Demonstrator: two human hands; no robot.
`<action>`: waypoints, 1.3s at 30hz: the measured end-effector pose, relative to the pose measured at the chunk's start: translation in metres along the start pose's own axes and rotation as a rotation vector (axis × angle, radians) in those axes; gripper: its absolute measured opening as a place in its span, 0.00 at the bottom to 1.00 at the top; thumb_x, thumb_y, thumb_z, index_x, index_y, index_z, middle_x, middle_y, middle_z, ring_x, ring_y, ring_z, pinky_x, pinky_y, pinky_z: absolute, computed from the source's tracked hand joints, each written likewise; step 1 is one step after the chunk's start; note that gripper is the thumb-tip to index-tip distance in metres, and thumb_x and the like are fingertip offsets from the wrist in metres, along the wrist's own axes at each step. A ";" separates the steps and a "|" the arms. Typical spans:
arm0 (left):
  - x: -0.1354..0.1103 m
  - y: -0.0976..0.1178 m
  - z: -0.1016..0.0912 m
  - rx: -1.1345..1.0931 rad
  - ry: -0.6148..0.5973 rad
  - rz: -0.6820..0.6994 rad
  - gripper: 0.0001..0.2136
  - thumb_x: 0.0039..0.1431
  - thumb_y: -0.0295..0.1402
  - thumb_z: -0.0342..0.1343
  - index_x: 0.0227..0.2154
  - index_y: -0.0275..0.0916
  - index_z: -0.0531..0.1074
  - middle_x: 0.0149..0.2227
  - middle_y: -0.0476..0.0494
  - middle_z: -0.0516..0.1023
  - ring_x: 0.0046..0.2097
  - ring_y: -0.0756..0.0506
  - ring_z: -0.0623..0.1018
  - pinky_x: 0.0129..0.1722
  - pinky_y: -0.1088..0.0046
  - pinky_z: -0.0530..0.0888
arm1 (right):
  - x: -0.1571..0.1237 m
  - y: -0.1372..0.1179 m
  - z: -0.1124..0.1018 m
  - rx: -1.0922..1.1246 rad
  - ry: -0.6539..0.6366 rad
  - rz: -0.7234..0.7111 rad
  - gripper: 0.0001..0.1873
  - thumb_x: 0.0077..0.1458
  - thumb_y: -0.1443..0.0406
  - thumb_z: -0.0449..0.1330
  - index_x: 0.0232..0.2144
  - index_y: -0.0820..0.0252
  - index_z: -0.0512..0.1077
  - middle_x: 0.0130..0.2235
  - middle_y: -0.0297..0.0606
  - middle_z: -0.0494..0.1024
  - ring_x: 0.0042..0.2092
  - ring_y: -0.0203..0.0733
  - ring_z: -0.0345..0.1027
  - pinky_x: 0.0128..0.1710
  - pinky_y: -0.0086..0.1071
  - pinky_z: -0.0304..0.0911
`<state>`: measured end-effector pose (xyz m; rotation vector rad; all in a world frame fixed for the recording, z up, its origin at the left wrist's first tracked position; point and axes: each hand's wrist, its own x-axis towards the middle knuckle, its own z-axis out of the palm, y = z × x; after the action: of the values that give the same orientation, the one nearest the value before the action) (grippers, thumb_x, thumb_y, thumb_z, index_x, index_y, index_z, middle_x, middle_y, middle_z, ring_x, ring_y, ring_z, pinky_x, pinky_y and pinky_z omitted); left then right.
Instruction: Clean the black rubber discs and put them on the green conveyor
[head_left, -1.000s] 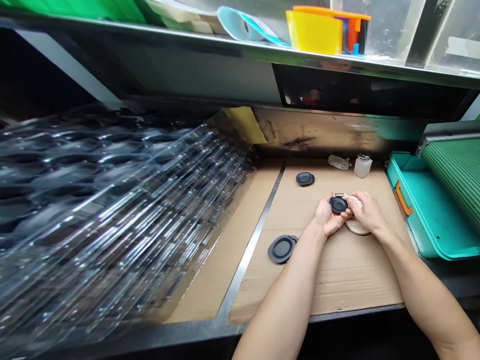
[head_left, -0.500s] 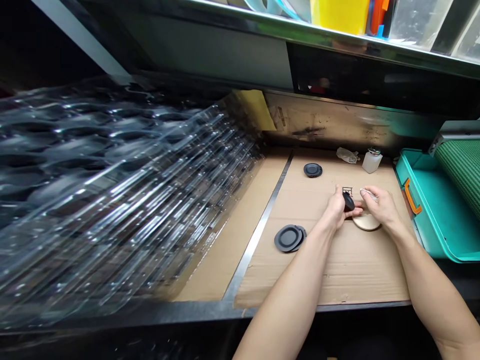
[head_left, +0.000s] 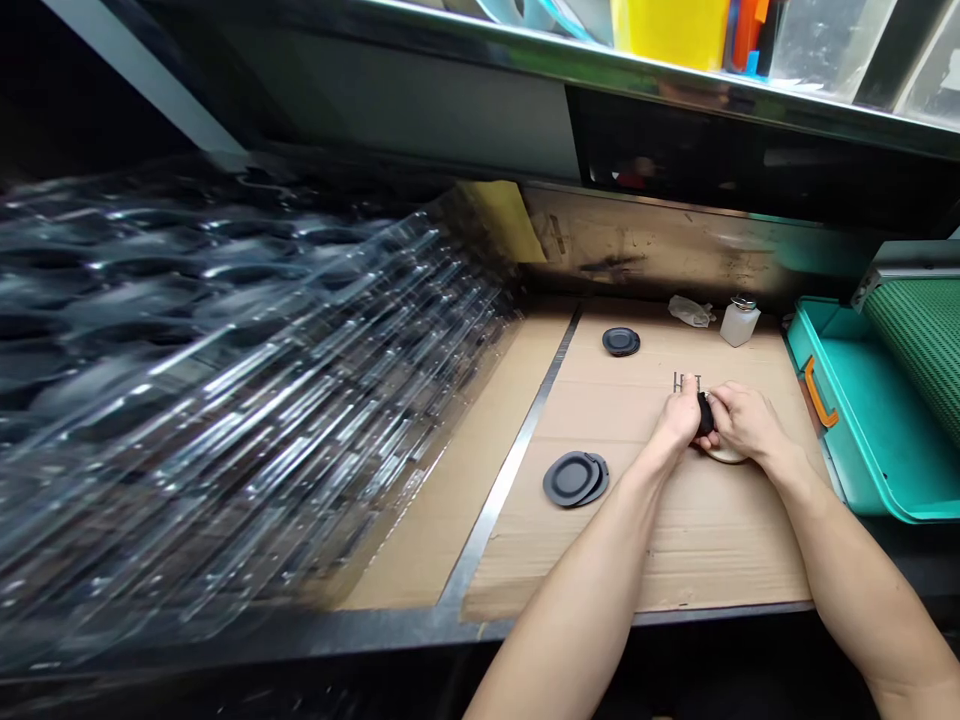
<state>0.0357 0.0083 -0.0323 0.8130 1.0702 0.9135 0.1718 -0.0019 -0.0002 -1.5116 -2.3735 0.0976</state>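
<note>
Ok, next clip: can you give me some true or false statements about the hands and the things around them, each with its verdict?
1. The left hand holds a black piece. True.
2. The right hand grips the bottle. False: the right hand is at the black piece; the bottle stands apart, upright.
3. The teal bin has an orange handle. True.
4. The overlapping dark discs lie in the teal bin. False: they lie on the cardboard.
</note>
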 end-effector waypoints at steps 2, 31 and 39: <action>-0.005 0.004 0.002 0.137 0.024 0.013 0.38 0.66 0.61 0.32 0.24 0.35 0.75 0.14 0.38 0.73 0.14 0.45 0.70 0.15 0.71 0.67 | 0.000 -0.001 -0.003 -0.054 -0.026 0.005 0.13 0.67 0.64 0.51 0.35 0.57 0.75 0.38 0.39 0.78 0.40 0.41 0.69 0.41 0.30 0.58; -0.018 0.007 0.003 0.311 0.013 0.076 0.37 0.66 0.61 0.34 0.20 0.36 0.74 0.14 0.38 0.73 0.14 0.46 0.72 0.16 0.74 0.67 | -0.001 -0.018 -0.029 -0.154 -0.118 0.111 0.14 0.62 0.64 0.53 0.30 0.57 0.77 0.37 0.39 0.82 0.36 0.40 0.70 0.34 0.31 0.51; -0.014 0.006 0.003 0.190 -0.020 0.057 0.33 0.68 0.56 0.38 0.23 0.34 0.74 0.16 0.39 0.74 0.15 0.46 0.72 0.15 0.73 0.69 | -0.003 -0.017 -0.027 -0.106 -0.123 0.163 0.14 0.62 0.63 0.53 0.31 0.56 0.77 0.35 0.37 0.81 0.34 0.39 0.69 0.33 0.31 0.49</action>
<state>0.0345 -0.0029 -0.0210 1.0117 1.1327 0.8579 0.1665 -0.0150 0.0285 -1.7961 -2.3789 0.1059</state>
